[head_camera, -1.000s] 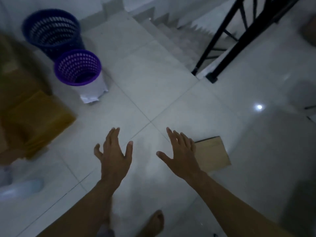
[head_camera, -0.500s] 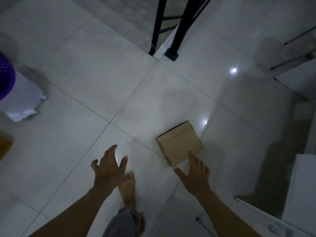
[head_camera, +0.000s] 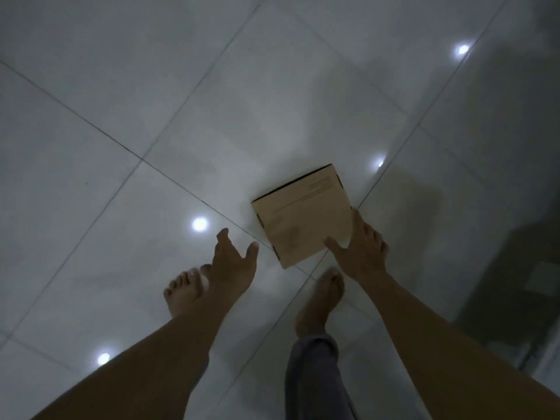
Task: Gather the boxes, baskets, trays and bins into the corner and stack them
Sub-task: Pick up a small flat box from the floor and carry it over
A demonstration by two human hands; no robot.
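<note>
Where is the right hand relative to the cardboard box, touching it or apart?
Cannot tell. In the head view the right hand overlaps the cardboard box at its near right corner, thumb over the top; from above, neither contact nor gap shows.

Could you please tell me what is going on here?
Someone reaches down toward a flat cardboard box lying on the tiled floor. The right hand is at its near right edge, fingers spread, not curled round it. The left hand hovers open to the box's left, apart from it. The box is not yet lifted.
</note>
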